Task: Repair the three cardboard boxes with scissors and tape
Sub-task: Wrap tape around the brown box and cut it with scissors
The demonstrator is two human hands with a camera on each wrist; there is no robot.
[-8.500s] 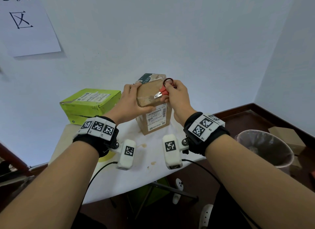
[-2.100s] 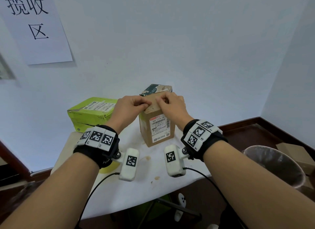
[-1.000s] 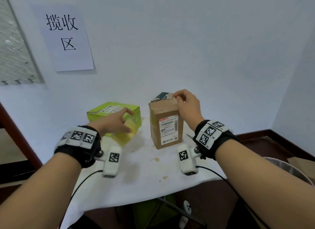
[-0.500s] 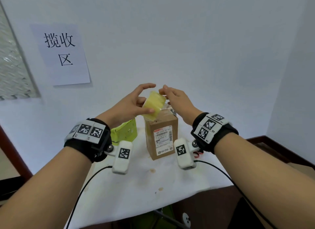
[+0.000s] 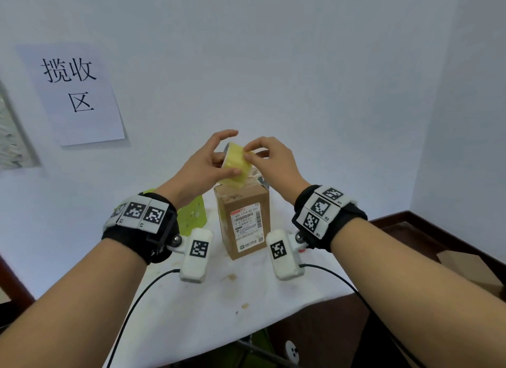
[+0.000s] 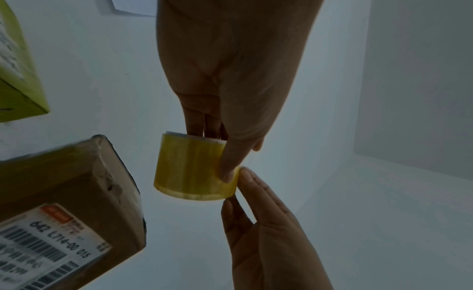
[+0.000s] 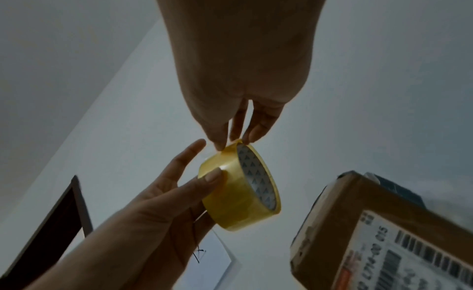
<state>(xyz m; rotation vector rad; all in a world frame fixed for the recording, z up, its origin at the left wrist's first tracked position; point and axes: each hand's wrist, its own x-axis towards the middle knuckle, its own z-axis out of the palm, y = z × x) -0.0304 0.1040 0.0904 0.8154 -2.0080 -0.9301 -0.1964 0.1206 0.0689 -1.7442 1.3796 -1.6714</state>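
Above brown carton [image 5: 242, 219], glossy yellow tape roll [image 5: 235, 165]

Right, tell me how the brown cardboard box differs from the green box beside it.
The brown cardboard box stands upright in plain view with a white barcode label on its front; the lime-green cardboard box is mostly hidden behind the left wrist. The brown box is plain kraft cardboard with worn, taped top edges, while the green one is brightly coloured. Both rest on the white table, and neither is touched by the hands.

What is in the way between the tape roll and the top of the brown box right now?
Nothing visible. The tape roll, held by the left hand, hangs just above the brown box; the right hand picks at its edge.
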